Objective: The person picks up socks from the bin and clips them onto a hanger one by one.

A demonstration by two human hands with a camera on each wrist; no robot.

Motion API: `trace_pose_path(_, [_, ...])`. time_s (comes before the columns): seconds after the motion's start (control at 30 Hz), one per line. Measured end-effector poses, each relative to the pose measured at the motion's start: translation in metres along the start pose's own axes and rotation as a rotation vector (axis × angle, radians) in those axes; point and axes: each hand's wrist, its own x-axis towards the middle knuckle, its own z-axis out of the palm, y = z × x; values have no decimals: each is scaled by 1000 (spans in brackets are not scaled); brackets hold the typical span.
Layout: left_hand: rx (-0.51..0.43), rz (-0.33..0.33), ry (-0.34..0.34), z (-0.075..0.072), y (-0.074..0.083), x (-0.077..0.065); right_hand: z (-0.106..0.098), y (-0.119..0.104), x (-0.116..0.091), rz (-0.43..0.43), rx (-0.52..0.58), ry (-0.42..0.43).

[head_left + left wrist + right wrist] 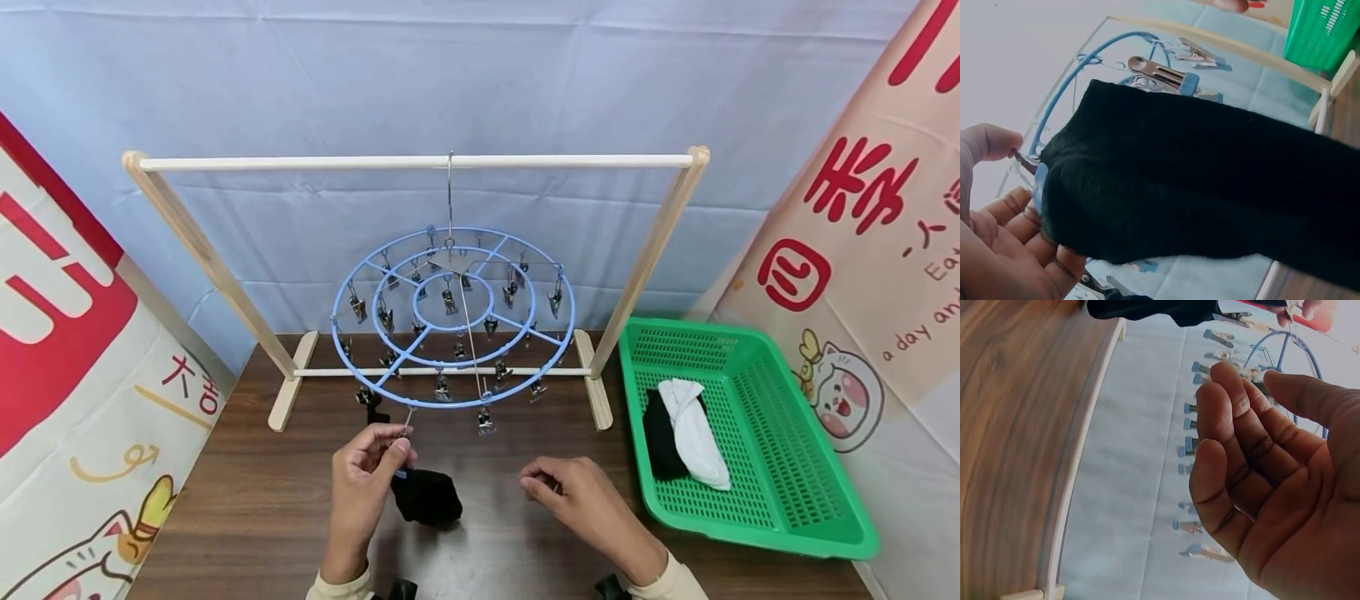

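My left hand pinches a metal clip with blue tips between thumb and fingers, at the front edge of a round blue drying hanger. A black sock hangs from that clip, its end at the blue tips. Another black piece shows at a clip just behind my left hand, mostly hidden. Apart from the hanger, my right hand hovers over the table with loosely bent fingers and holds nothing. In the right wrist view its palm is bare.
A wooden stand with a white rod carries the hanger by its hook. Several other clips dangle from the rings. To the right, a green basket contains a white sock and a black sock. Printed cloths flank the brown table.
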Motion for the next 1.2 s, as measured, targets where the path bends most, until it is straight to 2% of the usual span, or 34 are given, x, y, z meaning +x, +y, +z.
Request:
trace_pose_path(0.17, [31, 6, 60, -1, -1, 1, -9, 4, -1, 31, -15, 23])
trace_pose_path(0.43, [62, -14, 97, -2, -3, 3, -15, 13, -8, 81, -31, 44])
trace_pose_path(0.73, [48, 20, 68, 2, -3, 8, -29, 27, -16, 120, -56, 82])
trace_pose_path(0.83, [49, 18, 66, 3, -4, 10, -40, 31, -16, 119, -85, 120])
trace_pose_path(0.93, [4, 16, 56, 4, -5, 11, -54, 38, -15, 104, -110, 151])
trace_pose_path(1.03, [-11, 47, 28, 5, -7, 11, -70, 45, -14, 115, -111, 155])
trace_pose_path(1.2, [105, 144, -24, 5, -9, 11, -95, 57, -13, 162, -143, 160])
